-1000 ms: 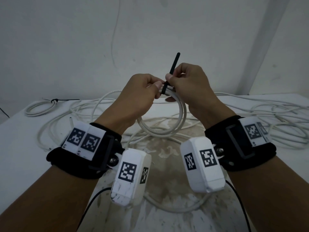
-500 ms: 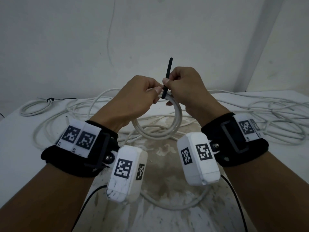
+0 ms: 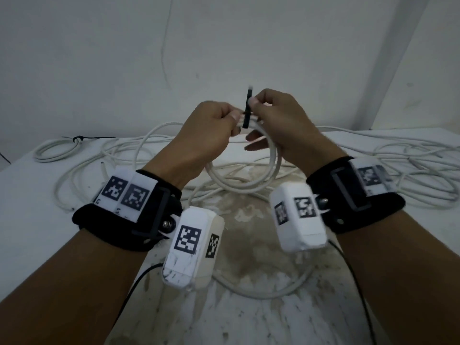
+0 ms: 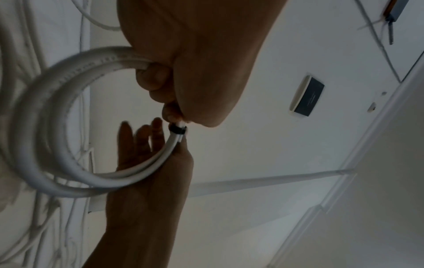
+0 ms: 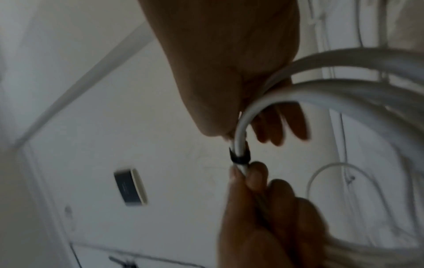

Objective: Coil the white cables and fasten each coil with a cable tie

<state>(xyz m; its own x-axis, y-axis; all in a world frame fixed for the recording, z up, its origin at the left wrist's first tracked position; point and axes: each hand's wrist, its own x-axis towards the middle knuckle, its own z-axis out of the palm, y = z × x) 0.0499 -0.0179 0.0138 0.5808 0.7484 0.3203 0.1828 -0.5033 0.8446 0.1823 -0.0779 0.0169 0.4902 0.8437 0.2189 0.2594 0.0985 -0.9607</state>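
I hold a small coil of white cable [image 3: 249,188] up above the table. My left hand [image 3: 235,118] grips the top of the coil, fingers curled round the strands. A black cable tie [image 3: 247,110] is looped round those strands right beside my left fingertips. Its tail stands upright, pinched between thumb and forefinger of my right hand [image 3: 252,102]. In the left wrist view the tie's band [image 4: 177,129] hugs the coil [image 4: 45,127], and the right hand's other fingers [image 4: 140,143] are spread behind it. The right wrist view shows the band [image 5: 239,156] just above my left fingers [image 5: 257,174].
A tied coil [image 3: 57,150] with a black tie lies at the table's far left. Loose white cables [image 3: 410,180] sprawl across the back and right of the white table [image 3: 29,220]. One cable loop [image 3: 263,293] lies near the front, under my wrists. A wall stands close behind.
The tie's tail went from leaning right to upright, and less of it shows above my right fingers. Both hands rose a little. My right hand's lower fingers spread out.
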